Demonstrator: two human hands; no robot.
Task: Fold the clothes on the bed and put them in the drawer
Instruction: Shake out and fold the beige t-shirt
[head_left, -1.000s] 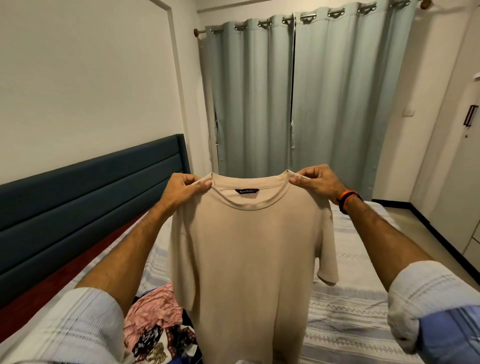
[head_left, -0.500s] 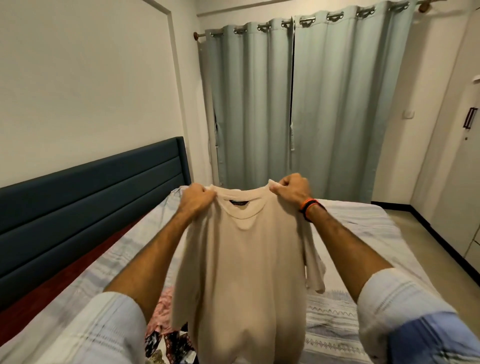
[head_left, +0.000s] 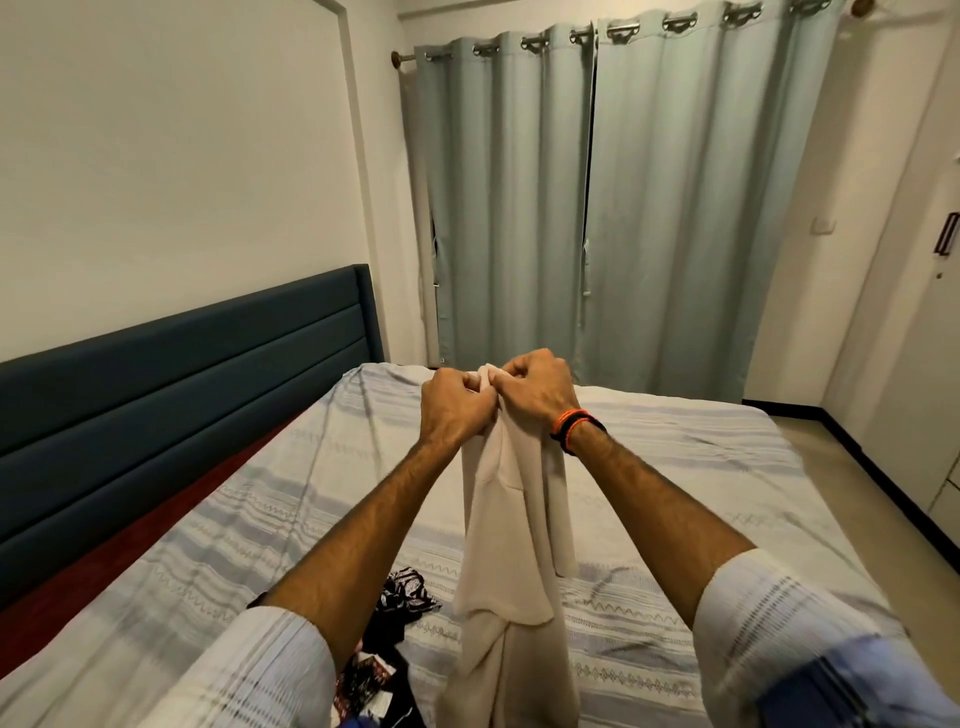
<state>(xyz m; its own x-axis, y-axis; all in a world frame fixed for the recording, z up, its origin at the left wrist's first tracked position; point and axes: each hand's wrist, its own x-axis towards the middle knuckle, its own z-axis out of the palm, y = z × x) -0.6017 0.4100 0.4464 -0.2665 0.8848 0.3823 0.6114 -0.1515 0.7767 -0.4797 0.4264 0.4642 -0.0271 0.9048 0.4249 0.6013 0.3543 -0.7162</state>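
A beige T-shirt (head_left: 511, 525) hangs folded in half lengthwise above the bed (head_left: 675, 467). My left hand (head_left: 454, 408) and my right hand (head_left: 535, 389) meet at its top, each pinching a shoulder, knuckles nearly touching. The shirt's body drops between my forearms and a sleeve hangs on its right side. Its lower hem runs out of view at the bottom edge. A pile of patterned dark clothes (head_left: 402, 597) lies on the bed under my left forearm, partly hidden.
The bed has a striped pale sheet and a dark blue headboard (head_left: 182, 374) on the left. Grey-green curtains (head_left: 597, 208) hang behind the bed. A wardrobe door (head_left: 930, 338) stands at the far right beside a strip of floor.
My hands came together and dropped lower, bringing the two shoulders of the shirt against each other. The shirt went from spread flat to folded in half lengthwise.
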